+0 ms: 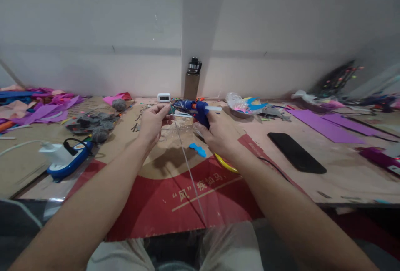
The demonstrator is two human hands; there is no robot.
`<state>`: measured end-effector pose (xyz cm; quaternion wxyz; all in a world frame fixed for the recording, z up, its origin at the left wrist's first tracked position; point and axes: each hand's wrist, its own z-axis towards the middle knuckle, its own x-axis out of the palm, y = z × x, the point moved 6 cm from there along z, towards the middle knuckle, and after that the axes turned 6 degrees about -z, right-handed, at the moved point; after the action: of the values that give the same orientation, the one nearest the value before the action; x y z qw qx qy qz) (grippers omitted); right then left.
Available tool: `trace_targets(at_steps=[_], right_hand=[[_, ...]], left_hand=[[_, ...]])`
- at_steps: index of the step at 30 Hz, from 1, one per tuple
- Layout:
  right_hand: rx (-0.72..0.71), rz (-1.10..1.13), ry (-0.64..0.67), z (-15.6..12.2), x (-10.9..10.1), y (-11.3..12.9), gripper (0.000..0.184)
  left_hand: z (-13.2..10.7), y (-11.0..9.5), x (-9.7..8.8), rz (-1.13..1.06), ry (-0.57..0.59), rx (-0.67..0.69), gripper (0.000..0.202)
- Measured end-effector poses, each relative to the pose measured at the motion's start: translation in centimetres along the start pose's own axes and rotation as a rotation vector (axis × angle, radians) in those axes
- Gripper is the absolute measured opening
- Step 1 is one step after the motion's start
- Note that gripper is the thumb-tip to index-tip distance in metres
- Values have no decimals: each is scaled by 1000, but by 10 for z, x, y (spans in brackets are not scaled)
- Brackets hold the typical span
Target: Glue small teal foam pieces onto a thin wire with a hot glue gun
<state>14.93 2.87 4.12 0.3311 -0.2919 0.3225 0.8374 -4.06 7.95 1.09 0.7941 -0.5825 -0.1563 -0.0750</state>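
My right hand [218,132] is closed around the grip of a blue hot glue gun [194,109], whose nozzle points left and whose glue stick juts out to the right. My left hand [153,121] is closed in a pinch at the nozzle, holding a small dark piece [171,109] too small to name. A thin clear wire or stick [187,164] runs from that pinch down toward me. On the cardboard sheet [162,204] below my hands lie a blue foam cutout [198,149] and a yellow ring [225,164].
A black phone [296,152] lies to the right. Purple foam sheets [325,126] lie farther right. A brown bottle [192,80], a small white clock [163,97] and a bowl of scraps [243,105] stand at the back. A blue power strip [67,159], grey pompoms [96,124] and paper scraps sit left.
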Motion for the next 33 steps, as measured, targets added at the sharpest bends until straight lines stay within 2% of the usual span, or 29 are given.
trace_targets(at_steps=[19,23,25,27,31,33], right_hand=[[21,19,9,-1,-1,-1,25],[40,88,-11,3,0,-6,30],[102,150,-28,7,3,-18,36],[224,204,7,10,11,-38,39],[508,210,220,9,38,-89,31],[502,158,264,8,44,-108,25]], left_hand=[[-1,-2,1,11,-9,-4,18],[0,-2,-1,-20,-11,8,18],[1,-2,-1,-30,-9,12,19],[0,-2,-1,-24,0,15,20],[-3,-4,3,75,15,51,18],[-5,-8,4,165,10,100,15]])
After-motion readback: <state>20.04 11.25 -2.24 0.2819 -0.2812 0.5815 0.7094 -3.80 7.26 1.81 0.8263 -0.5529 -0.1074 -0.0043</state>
